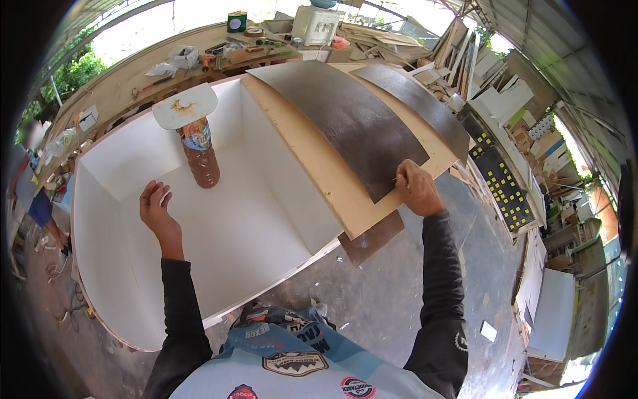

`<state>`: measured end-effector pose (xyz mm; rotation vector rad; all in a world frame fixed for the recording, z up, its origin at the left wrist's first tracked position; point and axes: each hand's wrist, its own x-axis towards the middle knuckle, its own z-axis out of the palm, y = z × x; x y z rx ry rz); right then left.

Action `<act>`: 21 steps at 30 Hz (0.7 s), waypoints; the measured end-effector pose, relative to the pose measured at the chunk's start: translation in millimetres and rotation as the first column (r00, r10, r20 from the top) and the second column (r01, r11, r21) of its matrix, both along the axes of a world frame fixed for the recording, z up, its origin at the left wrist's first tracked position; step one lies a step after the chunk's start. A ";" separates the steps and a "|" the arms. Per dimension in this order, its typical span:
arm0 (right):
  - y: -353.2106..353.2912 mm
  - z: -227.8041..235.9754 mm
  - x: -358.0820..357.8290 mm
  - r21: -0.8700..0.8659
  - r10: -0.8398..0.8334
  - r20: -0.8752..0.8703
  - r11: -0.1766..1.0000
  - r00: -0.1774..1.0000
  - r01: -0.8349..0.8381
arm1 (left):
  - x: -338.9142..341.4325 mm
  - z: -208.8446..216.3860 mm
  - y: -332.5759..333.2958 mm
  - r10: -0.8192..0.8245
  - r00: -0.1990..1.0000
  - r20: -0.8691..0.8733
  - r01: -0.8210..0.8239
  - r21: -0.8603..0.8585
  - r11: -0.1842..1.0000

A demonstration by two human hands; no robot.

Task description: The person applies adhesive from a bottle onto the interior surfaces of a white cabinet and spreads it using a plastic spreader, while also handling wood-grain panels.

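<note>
My left hand (158,211) hovers over the white-lined open cabinet box (226,219), its fingers loosely bent and apart, holding nothing. At the near short edge of a dark brown laminate sheet (339,110), my right hand (420,189) is closed, with thumb and fingertips pinched on that edge. The sheet lies slightly bowed on a bare wooden panel (299,130) of the cabinet. Inside the box is a plastic bottle (201,159) of brown stuff with a colourful label. A white plate (185,106) with a brown smear covers its top.
Another brown sheet (425,103) lies farther right on the wood, and a brown piece (372,238) sticks out below the panel. Behind, a workbench (146,63) carries tools and a green can (236,22). Scrap wood (382,46) is piled beyond. Another person (33,179) is at far left.
</note>
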<state>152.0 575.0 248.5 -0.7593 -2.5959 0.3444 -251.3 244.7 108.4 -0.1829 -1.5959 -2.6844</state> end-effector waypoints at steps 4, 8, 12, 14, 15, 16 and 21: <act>16.4 -26.7 23.2 -0.397 -0.118 -0.655 0.894 0.746 -0.207 | -39.2 -28.8 21.5 -0.012 0.997 -0.074 0.005 -0.093 0.996; 30.7 -55.8 69.3 -0.380 -0.278 -0.819 0.918 0.502 -0.112 | -51.1 -32.9 41.2 -0.176 0.964 -0.198 0.083 -0.407 0.910; -9.1 -104.7 101.0 -0.456 -0.452 -0.886 0.890 0.106 -0.016 | -52.9 -28.0 54.8 -0.308 0.872 -0.380 0.077 -0.514 0.854; -28.6 -145.7 132.3 -0.612 -0.612 -0.790 0.790 0.041 -0.006 | -62.5 -32.0 69.1 -0.321 0.832 -0.453 0.084 -0.468 0.880; -42.0 -166.8 141.8 -0.674 -0.675 -0.736 0.738 0.052 0.033 | -61.3 -27.3 75.1 -0.309 0.827 -0.470 0.048 -0.489 0.871; -55.7 -186.6 151.0 -0.730 -0.734 -0.677 0.679 0.056 0.076 | -58.9 -21.4 82.5 -0.302 0.819 -0.488 0.014 -0.509 0.861; -129.5 -246.8 170.2 -0.811 -0.840 -0.496 0.539 0.221 0.228 | -55.4 -11.5 113.3 -0.389 0.832 -0.396 0.196 -0.447 0.873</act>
